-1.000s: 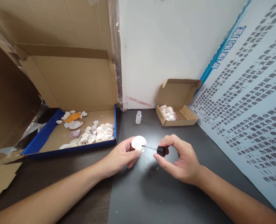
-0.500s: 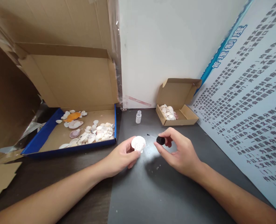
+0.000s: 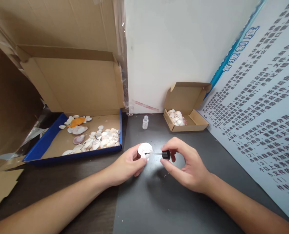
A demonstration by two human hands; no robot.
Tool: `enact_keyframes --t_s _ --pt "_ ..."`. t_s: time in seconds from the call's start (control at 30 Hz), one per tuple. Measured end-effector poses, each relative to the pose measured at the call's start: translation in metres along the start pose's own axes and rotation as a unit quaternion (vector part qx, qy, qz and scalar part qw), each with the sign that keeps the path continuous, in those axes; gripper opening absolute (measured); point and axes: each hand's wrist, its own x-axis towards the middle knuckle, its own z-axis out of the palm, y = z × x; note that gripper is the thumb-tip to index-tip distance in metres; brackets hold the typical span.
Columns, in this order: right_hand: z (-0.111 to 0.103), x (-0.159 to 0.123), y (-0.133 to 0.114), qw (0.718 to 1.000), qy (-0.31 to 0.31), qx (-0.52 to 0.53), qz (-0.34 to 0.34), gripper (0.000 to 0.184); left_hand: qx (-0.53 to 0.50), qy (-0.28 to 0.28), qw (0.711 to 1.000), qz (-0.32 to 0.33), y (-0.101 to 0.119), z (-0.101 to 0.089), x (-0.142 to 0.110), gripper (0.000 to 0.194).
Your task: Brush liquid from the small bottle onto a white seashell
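A white, dark-speckled scallop shell (image 3: 144,149) is pinched between the thumb and fingers of my left hand (image 3: 128,165), above the dark tabletop. My right hand (image 3: 185,162) grips a brush with a black cap (image 3: 166,154) and a thin clear stem. The stem points left, and its dark tip overlaps the shell's face; it appears to touch it. Behind the shell stands a small clear glass bottle (image 3: 145,123), uncapped, with whitish contents.
On the left, a blue-edged cardboard box (image 3: 72,158) holds many loose shells (image 3: 105,139). A smaller open carton (image 3: 188,127) with pale shells (image 3: 176,117) sits back right. A white board (image 3: 154,65) rises behind, and a printed panel (image 3: 264,107) leans at right.
My right hand has turned the brush so its stem lies nearly level and its tip has come over the shell. The shell and my left hand have barely moved.
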Motion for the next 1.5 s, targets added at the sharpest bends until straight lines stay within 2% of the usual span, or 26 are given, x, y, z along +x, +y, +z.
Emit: enact_keyframes --t_s 0.17,0.3,0.4,0.67,0.83,0.9,0.97,1.03,1.1,1.17,1.23,1.33,1.4,1.5 --pt "0.001 0.0001 0.0036 0.996 0.044 -0.062 0.036 0.017 0.002 0.003 1.0 -0.011 0.0011 0.0017 -0.0004 0.027" --pt "-0.0005 -0.0003 0.0001 0.999 0.034 0.037 0.019 0.019 0.007 -0.002 1.0 -0.008 0.0 0.001 -0.0006 0.02" --pt "0.0005 -0.0008 -0.0029 0.998 0.016 0.057 0.026 0.019 0.017 -0.01 1.0 -0.001 -0.0011 0.0001 -0.0011 0.013" --pt "0.0011 -0.0013 0.0009 0.996 0.074 -0.036 0.027 0.016 0.033 -0.012 0.999 -0.005 -0.0019 0.0014 -0.0028 0.014" --pt "0.0002 -0.0027 -0.0014 0.997 0.042 0.052 0.035 0.017 0.038 -0.015 0.999 -0.004 0.0001 0.0017 -0.003 0.017" --pt "0.0012 -0.0018 -0.0013 0.998 0.041 0.024 0.047 0.017 0.039 -0.014 0.999 -0.001 0.0013 0.0022 -0.0032 0.015" --pt "0.0018 -0.0005 -0.0008 0.996 0.068 -0.026 0.057 0.016 0.035 -0.015 0.999 0.0 0.0019 0.0029 -0.0032 0.015" --pt "0.0014 0.0005 -0.0008 0.994 0.087 -0.024 0.066 0.015 0.028 -0.011 1.0 -0.003 0.0019 0.0034 -0.0029 0.015" --pt "0.0009 0.0008 -0.0017 0.994 0.065 0.035 0.079 0.015 0.021 -0.006 1.0 -0.008 0.0015 0.0035 -0.0023 0.015" --pt "0.0013 0.0009 -0.0023 0.991 0.005 0.089 0.104 0.015 0.013 -0.003 1.0 -0.012 0.0011 0.0031 -0.0016 0.016" --pt "0.0024 0.0014 -0.0014 0.986 -0.03 0.083 0.14 0.014 0.005 -0.003 1.0 -0.012 0.001 0.0025 -0.001 0.019" --pt "0.0025 0.0032 0.002 0.983 0.011 0.008 0.181 0.017 -0.001 0.003 1.0 -0.014 0.0015 0.0015 -0.0006 0.023" --pt "0.0007 0.0047 0.0032 0.984 0.028 0.003 0.178 0.017 -0.004 0.007 1.0 -0.017 0.0021 0.0012 -0.0006 0.025" --pt "-0.002 0.0059 0.0018 0.984 -0.014 0.068 0.167 0.015 -0.01 0.004 1.0 -0.017 0.0027 0.001 -0.0006 0.027"
